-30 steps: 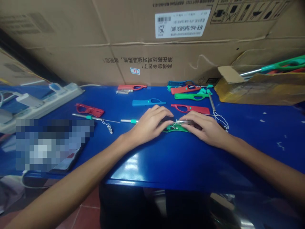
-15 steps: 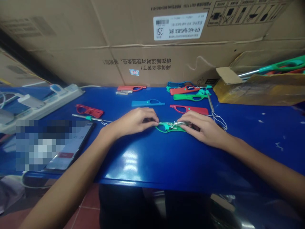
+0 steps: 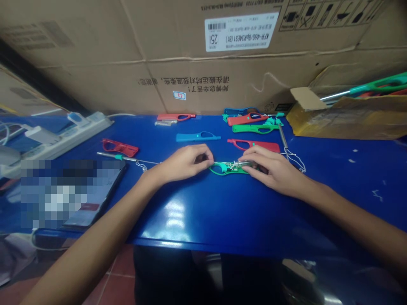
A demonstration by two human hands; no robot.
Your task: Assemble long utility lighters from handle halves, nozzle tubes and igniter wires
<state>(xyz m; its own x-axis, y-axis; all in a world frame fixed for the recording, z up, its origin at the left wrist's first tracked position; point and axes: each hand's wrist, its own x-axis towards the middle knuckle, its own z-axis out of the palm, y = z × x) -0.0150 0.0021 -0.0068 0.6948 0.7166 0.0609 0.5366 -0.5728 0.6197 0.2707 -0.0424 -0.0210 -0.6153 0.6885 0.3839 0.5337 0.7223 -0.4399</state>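
Note:
A green plastic handle shell lies on the blue table between my hands, with a thin metal rod and white wire lying along it. My left hand is curled, its fingertips pinching the rod's left end beside the shell's loop. My right hand lies over the shell's right half, fingers pressing the rod and wire down onto it.
Red, blue and green handle shells lie behind my hands. Another red shell and a metal rod lie to the left. A power strip and a phone are at far left. Cardboard boxes wall the back.
My left hand slid left off the green shell, uncovering its loop, and curled into a pinch at the rod's end. My right hand stayed on the shell's right half.

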